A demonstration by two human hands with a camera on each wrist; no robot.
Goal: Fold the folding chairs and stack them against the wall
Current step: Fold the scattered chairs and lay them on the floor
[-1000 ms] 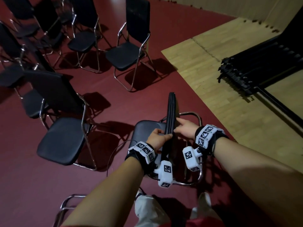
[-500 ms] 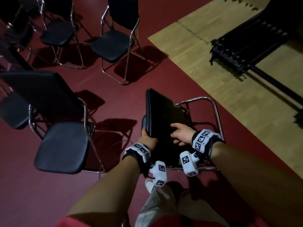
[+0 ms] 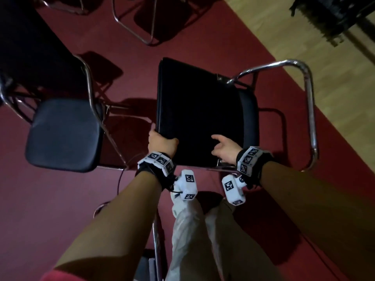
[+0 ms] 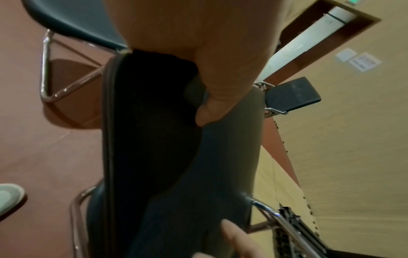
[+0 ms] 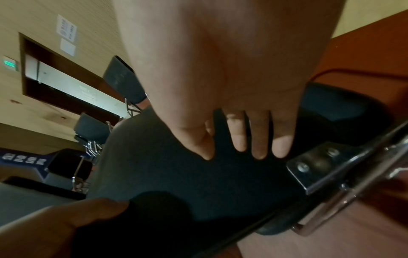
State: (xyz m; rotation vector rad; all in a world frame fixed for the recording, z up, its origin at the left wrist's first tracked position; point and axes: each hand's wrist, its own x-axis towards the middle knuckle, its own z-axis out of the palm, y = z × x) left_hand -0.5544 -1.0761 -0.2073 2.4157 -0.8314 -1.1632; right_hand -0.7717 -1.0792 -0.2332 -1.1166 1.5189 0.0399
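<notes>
Head view: left hand (image 3: 161, 144) grips the folding chair (image 3: 199, 118) backrest edge; right hand (image 3: 225, 149) rests open on it; folding under way; next, carrying it to the wall.

This looks like a hall or meeting room: many black padded folding chairs (image 3: 63, 134) with chrome tube frames stand on a dark red floor (image 3: 50, 199) beside a light wood-plank floor section (image 3: 334, 78), with pale panelled walls (image 4: 353, 139), a framed doorway (image 5: 66, 83), a green-lit sign (image 5: 8, 63) and posted notices (image 5: 66, 26).
</notes>
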